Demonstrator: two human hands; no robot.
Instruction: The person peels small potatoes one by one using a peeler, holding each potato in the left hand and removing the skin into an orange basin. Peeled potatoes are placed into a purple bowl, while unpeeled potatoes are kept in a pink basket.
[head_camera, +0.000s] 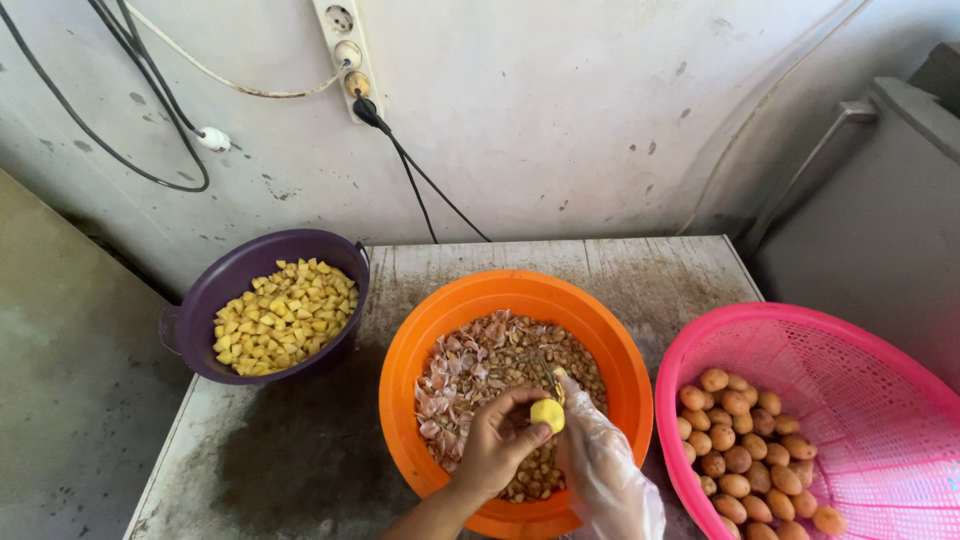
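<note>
My left hand (495, 445) pinches a small peeled yellow potato (547, 413) over the orange bowl (430, 330). My right hand (600, 460), in a clear plastic glove, is closed on a thin knife (549, 372) whose blade rests against the potato's upper edge. The orange bowl holds brown peelings and pinkish skins. A pink perforated basket (800, 350) at the right holds several small unpeeled brown potatoes (745, 455). A purple bowl (200, 310) at the left is filled with yellow diced pieces (285, 315).
All three containers stand on a worn wooden table (640, 270) set against a stained wall. A power strip (345, 50) with a plugged black cable hangs on the wall above. A grey ledge (900, 200) stands at the right.
</note>
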